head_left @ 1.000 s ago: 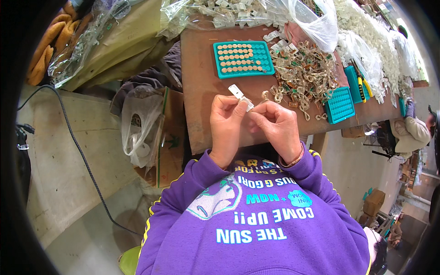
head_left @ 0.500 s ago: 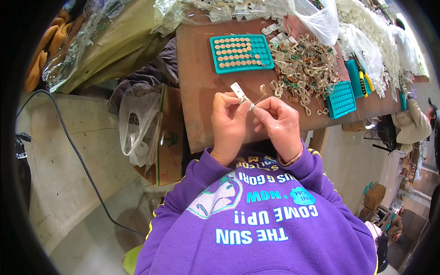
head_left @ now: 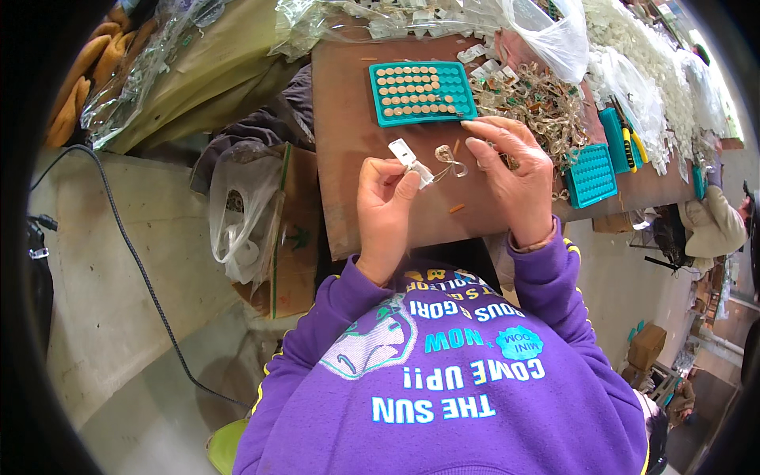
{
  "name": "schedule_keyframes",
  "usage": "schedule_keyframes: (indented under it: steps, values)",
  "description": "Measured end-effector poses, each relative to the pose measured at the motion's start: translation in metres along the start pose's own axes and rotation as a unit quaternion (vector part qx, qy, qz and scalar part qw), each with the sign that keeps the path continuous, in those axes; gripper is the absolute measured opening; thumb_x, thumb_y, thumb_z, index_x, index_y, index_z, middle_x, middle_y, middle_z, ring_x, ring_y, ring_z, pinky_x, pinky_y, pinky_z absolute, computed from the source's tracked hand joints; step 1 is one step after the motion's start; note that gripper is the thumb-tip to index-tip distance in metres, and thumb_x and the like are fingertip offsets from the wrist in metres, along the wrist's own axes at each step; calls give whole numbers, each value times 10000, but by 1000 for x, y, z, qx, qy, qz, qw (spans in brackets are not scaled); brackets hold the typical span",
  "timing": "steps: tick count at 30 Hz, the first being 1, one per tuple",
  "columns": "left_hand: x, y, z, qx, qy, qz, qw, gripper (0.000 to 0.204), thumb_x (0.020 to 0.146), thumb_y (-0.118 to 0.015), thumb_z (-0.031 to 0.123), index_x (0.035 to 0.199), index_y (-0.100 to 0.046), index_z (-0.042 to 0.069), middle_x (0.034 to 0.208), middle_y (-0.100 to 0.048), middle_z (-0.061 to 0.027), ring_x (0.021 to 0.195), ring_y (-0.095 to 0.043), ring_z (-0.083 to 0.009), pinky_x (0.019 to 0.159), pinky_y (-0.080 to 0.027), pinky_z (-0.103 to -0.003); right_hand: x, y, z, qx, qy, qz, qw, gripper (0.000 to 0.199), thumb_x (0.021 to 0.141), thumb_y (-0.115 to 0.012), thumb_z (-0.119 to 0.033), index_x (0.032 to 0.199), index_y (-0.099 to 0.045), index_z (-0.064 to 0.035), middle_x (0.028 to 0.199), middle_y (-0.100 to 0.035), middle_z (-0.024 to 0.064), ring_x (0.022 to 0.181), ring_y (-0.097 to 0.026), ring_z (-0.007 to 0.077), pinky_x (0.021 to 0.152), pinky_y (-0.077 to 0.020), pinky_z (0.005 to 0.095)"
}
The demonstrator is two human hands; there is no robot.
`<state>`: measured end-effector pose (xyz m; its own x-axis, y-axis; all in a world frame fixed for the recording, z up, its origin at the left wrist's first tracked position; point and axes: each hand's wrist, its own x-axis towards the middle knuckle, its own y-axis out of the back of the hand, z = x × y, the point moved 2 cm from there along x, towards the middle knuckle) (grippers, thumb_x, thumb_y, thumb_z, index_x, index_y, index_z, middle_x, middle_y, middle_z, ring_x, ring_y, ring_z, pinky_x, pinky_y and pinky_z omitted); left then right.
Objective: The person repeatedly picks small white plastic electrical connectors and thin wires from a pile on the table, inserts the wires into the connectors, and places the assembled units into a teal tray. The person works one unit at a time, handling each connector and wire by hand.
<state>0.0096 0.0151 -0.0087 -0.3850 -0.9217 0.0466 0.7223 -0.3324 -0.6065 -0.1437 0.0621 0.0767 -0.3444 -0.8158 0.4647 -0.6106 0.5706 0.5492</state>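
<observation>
My left hand (head_left: pixel 385 207) pinches a small white plastic case (head_left: pixel 404 154) between thumb and fingers. From the case a thin clear wire runs to a small looped coil (head_left: pixel 449 158), which hangs to its right. My right hand (head_left: pixel 516 176) is apart from the case, its fingers stretched and parted with nothing seen between them. Its fingertips are just below the near right corner of a teal tray (head_left: pixel 388 120), which holds rows of round coin-like discs (head_left: pixel 408 80). Beyond that hand lies a heap of coiled wires with small boards (head_left: pixel 538 103), partly hidden by it.
Two narrow orange-brown strips (head_left: pixel 457 208) lie on the brown tabletop (head_left: pixel 340 158). At the right stand another teal tray (head_left: pixel 592 176) and yellow-handled pliers (head_left: pixel 630 150). Clear bags (head_left: pixel 546 36) cover the back. A cardboard box with a plastic bag (head_left: pixel 245 198) stands left of the table.
My right hand has let go of the white case and moved right and away from me, opening toward the tray. My left hand keeps the case; the wire coil now hangs in plain view.
</observation>
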Motion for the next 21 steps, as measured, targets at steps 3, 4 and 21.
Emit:
schedule_keyframes:
  steps: [3,4,21]
  values:
    - [0,0,0,-19,17,-4,1000,138,949,-620,43,1003,-493,53,1008,-610,-60,901,-603,-115,832,-507,-280,-4,-3,-5,111,-79,-80,987,223,790,-781,-87,984,-705,-8,906,-688,97,760,-669,141,647,-531,267]
    - [0,0,-1,-24,22,-2,999,154,938,-636,44,994,-493,53,998,-606,-57,901,-598,-110,830,-497,-270,-7,-5,-7,138,-109,-124,977,224,785,-785,-92,971,-700,-1,893,-686,97,750,-666,138,644,-532,270]
    - [-2,-10,1,-169,110,69,977,101,974,-588,62,1005,-495,37,1004,-659,-111,940,-645,-194,877,-514,-333,-73,-36,14,389,-241,-44,888,79,908,-611,56,947,-592,-10,900,-639,56,863,-659,146,785,-529,269]
